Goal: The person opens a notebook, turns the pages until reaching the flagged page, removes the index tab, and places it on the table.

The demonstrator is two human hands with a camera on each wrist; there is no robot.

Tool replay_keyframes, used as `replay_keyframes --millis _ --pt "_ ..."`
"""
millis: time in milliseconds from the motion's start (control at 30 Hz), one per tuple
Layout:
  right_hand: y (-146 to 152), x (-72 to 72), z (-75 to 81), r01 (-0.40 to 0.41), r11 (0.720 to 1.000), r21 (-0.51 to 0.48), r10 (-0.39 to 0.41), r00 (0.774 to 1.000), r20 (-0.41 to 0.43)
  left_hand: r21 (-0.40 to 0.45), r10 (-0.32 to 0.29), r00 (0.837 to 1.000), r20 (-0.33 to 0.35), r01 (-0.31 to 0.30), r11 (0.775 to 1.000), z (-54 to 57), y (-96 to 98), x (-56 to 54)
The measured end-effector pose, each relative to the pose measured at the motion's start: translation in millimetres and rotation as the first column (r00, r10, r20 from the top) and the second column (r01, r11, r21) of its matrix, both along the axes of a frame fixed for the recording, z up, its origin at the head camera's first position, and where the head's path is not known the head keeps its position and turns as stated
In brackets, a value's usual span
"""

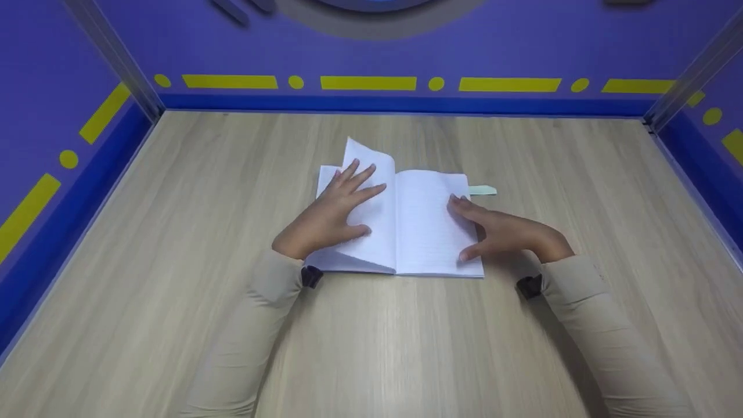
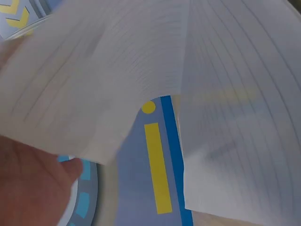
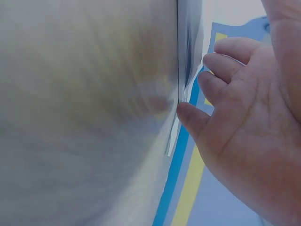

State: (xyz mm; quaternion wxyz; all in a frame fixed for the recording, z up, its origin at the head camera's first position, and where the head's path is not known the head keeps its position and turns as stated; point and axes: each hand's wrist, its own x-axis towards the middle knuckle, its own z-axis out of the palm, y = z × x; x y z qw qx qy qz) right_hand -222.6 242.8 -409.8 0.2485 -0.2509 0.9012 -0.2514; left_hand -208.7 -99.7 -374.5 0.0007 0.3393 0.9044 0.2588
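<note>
An open notebook (image 1: 426, 232) with lined white pages lies on the wooden table. On its left side a loose page (image 1: 371, 168) stands partly lifted, its top corner raised above the page beneath. My left hand (image 1: 334, 217) rests on that page with its fingers spread. The left wrist view shows the curved page (image 2: 94, 84) close up, covering much of the hand. Over the right page's outer edge lies my right hand (image 1: 505, 229), thumb and fingers apart, fingertips on the paper. A pale green tab (image 1: 483, 190) sticks out past the notebook's right edge.
The wooden table (image 1: 441, 348) spreads around the notebook. Blue-purple panels (image 1: 371, 55) with yellow dashes and dots rise at the back and both sides. Dark straps (image 1: 312, 276) sit at both wrists over beige sleeves.
</note>
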Motion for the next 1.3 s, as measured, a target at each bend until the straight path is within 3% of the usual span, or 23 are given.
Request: replay_keyframes --millis 100,233,467,600,967,1300 --pt "-2 0.4 1.8 0.003 1.0 0.01 -0.003 1.0 0.003 -0.107 0.025 0.994 0.103 -0.014 0.994 -4.7 -2.0 -0.8" --pt "-4 -0.1 1.9 -0.007 1.0 0.019 0.007 1.0 0.004 -0.211 0.058 0.967 0.247 -0.005 0.978 -11.2 -5.3 -2.2" --pt "-3 0.5 -1.9 -0.035 0.999 0.035 0.034 0.999 0.02 -0.195 0.041 0.886 0.462 0.057 0.979 -24.7 -19.0 -8.3" --pt "-2 1.3 -3.3 -0.049 0.997 0.06 0.047 0.999 0.024 -0.183 0.049 0.847 0.53 0.058 0.981 -32.7 -26.8 -12.4" --pt "-5 2.7 -1.9 -0.045 0.996 0.073 0.043 0.999 0.022 -0.161 0.067 0.815 0.576 0.033 0.986 -35.5 -30.7 -14.7" --pt "-1 2.8 -0.3 -0.063 0.995 0.077 0.059 0.997 0.054 -0.163 0.049 0.818 0.573 0.055 0.985 -36.0 -29.9 -14.8"
